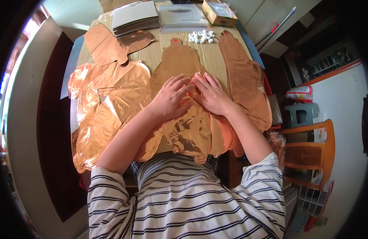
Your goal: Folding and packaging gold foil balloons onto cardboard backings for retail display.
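A flat, uninflated rose-gold foil balloon (184, 59) lies in front of me, its narrow end with a small red mark pointing away. My left hand (174, 96) rests on its middle, fingers spread and slightly bent. Beside it, my right hand (211, 95) presses down with fingers stretched out. The fingertips of both hands come close together over the foil. The balloon's near part hangs toward my lap at the table's front edge. What lies directly under my palms is hidden.
More flat foil balloons lie left (124, 91) and right (243, 75) on the wooden table (213, 51). At the back are a stack of grey-white cards (135, 18), transparent plastic sleeves (182, 16), small white rolls (202, 36) and a cardboard box (219, 14). A wooden chair (329, 147) stands at right.
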The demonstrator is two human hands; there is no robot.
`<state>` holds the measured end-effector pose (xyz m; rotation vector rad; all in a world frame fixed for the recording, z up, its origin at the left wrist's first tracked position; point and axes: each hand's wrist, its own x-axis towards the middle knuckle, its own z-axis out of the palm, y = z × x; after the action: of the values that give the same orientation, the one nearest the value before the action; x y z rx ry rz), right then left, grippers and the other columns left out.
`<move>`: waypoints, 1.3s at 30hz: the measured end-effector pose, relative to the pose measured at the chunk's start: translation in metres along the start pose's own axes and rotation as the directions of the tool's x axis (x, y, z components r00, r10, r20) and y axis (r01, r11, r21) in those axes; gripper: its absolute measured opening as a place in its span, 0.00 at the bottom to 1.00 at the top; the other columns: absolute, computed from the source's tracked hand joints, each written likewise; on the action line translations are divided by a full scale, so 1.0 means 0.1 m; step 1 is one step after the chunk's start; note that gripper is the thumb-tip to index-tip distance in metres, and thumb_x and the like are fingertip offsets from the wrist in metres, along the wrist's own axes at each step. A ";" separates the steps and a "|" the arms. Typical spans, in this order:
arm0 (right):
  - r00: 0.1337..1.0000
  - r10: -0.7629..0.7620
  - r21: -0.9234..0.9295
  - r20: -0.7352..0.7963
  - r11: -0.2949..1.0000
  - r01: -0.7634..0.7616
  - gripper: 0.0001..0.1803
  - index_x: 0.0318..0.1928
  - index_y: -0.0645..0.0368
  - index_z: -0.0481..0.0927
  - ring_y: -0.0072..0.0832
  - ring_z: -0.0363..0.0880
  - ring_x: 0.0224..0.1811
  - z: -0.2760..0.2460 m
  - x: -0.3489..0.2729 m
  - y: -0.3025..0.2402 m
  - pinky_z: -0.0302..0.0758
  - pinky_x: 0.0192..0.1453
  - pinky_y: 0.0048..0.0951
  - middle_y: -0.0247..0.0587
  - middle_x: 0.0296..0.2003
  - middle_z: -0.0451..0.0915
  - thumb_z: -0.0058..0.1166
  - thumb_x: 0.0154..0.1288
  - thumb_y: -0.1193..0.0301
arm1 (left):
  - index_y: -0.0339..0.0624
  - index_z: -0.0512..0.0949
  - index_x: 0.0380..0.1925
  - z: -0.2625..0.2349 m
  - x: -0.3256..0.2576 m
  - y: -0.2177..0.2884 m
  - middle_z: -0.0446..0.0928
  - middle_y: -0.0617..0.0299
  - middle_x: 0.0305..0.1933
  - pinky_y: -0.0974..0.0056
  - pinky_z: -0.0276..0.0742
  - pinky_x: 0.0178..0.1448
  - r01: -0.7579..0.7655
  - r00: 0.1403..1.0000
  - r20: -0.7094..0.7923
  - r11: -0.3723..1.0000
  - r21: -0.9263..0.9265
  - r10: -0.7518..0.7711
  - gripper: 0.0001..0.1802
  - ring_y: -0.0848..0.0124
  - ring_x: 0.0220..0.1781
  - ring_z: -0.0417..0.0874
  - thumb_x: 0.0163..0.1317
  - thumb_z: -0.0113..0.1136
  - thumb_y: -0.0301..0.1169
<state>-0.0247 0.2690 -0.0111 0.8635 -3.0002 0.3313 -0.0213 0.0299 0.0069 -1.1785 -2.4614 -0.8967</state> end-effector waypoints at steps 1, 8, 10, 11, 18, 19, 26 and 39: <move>1.000 -0.003 0.015 -0.019 1.000 0.004 0.33 0.78 0.54 0.59 0.49 0.47 0.83 -0.02 -0.01 0.00 0.47 0.83 0.49 0.45 0.79 0.55 0.45 0.80 0.55 | 0.40 0.77 0.60 0.07 0.00 -0.07 0.72 0.46 0.67 0.45 0.63 0.77 -0.021 0.999 0.049 1.000 0.006 0.021 0.28 0.45 0.72 0.69 0.62 0.67 0.38; 0.943 0.290 0.307 -0.165 0.923 -0.231 0.15 0.45 0.62 0.82 0.46 0.81 0.54 -0.70 -0.56 -0.26 0.76 0.55 0.41 0.52 0.50 0.83 0.57 0.73 0.61 | 0.39 0.78 0.58 0.19 -0.04 -0.15 0.74 0.48 0.64 0.46 0.64 0.76 -0.014 0.999 0.050 1.000 -0.025 0.015 0.27 0.47 0.71 0.71 0.60 0.68 0.37; 0.899 0.436 0.204 -0.043 0.885 -0.420 0.19 0.30 0.63 0.80 0.47 0.83 0.35 -0.94 -0.99 -0.57 0.76 0.38 0.42 0.47 0.32 0.84 0.60 0.70 0.59 | 0.39 0.77 0.58 0.21 -0.04 -0.15 0.74 0.48 0.64 0.46 0.64 0.76 -0.014 0.999 0.049 1.000 -0.023 0.015 0.27 0.47 0.71 0.71 0.60 0.68 0.37; 0.882 0.455 0.198 0.127 0.859 -0.472 0.20 0.31 0.62 0.82 0.47 0.84 0.33 -1.05 -1.19 -0.69 0.77 0.38 0.44 0.48 0.30 0.84 0.60 0.70 0.56 | 0.39 0.77 0.58 0.20 -0.05 -0.15 0.74 0.48 0.64 0.46 0.64 0.76 -0.013 0.999 0.052 1.000 -0.018 0.013 0.27 0.47 0.71 0.71 0.60 0.68 0.37; 0.611 0.710 0.709 0.350 0.225 -0.668 0.25 0.38 0.63 0.86 0.33 0.87 0.29 -0.14 -2.27 -1.07 0.80 0.34 0.34 0.44 0.27 0.86 0.58 0.73 0.50 | 0.39 0.78 0.57 0.22 -0.04 -0.16 0.75 0.48 0.63 0.46 0.65 0.76 -0.010 0.998 0.066 1.000 -0.015 0.011 0.27 0.47 0.71 0.71 0.60 0.69 0.39; 0.558 0.734 0.804 0.388 0.027 -0.594 0.24 0.38 0.63 0.86 0.30 0.86 0.29 -0.04 -2.24 -1.12 0.79 0.34 0.32 0.42 0.28 0.86 0.58 0.74 0.51 | 0.39 0.79 0.57 0.22 -0.03 -0.16 0.75 0.47 0.63 0.46 0.65 0.75 -0.021 0.998 0.061 0.999 -0.031 0.023 0.27 0.47 0.71 0.71 0.60 0.69 0.39; 0.798 0.298 0.283 -0.524 0.944 -0.167 0.08 0.35 0.59 0.82 0.44 0.83 0.44 -0.22 -1.74 -1.41 0.79 0.46 0.41 0.44 0.42 0.83 0.69 0.56 0.76 | 0.39 0.79 0.57 0.22 -0.05 -0.17 0.75 0.45 0.64 0.45 0.65 0.74 -0.018 0.997 0.076 0.999 -0.031 0.020 0.26 0.44 0.70 0.71 0.64 0.64 0.42; 0.922 -0.068 0.334 -0.381 0.920 0.206 0.06 0.36 0.59 0.82 0.43 0.82 0.57 -0.04 -1.33 -1.15 0.74 0.69 0.49 0.47 0.52 0.84 0.65 0.60 0.72 | 0.42 0.74 0.64 0.15 -0.06 -0.09 0.71 0.47 0.67 0.43 0.58 0.79 -0.003 0.988 0.155 0.998 0.064 -0.007 0.34 0.46 0.74 0.67 0.64 0.63 0.52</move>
<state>0.1486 0.2449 0.0075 0.9091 -2.5527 0.9594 -0.0238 0.0315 -0.0109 -1.2682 -2.5921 -0.7463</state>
